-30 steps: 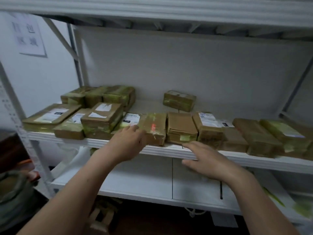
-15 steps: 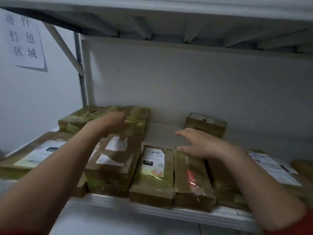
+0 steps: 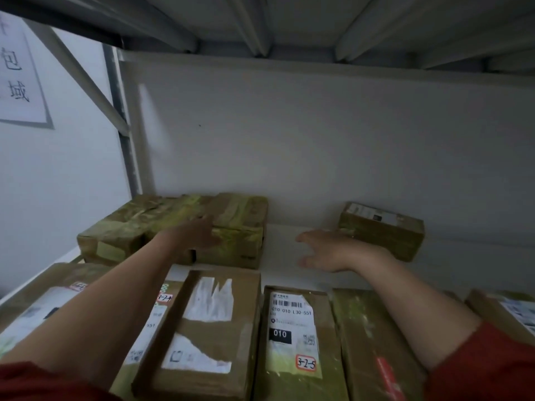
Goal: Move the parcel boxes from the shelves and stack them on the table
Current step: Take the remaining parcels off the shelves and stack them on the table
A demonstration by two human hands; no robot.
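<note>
Brown taped parcel boxes lie on a white shelf (image 3: 292, 250). A row of taped boxes (image 3: 237, 227) sits at the back left against the wall. My left hand (image 3: 199, 234) rests on the front face of that row, fingers spread, not gripping. A small labelled box (image 3: 382, 230) stands at the back right. My right hand (image 3: 327, 250) hovers over bare shelf just left of it, fingers apart, holding nothing. Along the front lie more parcels, among them one with torn white labels (image 3: 208, 328) and one marked 010 (image 3: 292, 337).
The upper shelf's ribbed underside (image 3: 260, 21) hangs close overhead. A grey upright post (image 3: 124, 140) and diagonal brace stand at the left. A paper sign (image 3: 17, 76) is on the left wall. Further parcels (image 3: 506, 314) lie at the right edge.
The view has closed in on the shelf. Both hands have reached from the shelf's front edge to the back row, the left onto the taped boxes, the right toward the small box.
</note>
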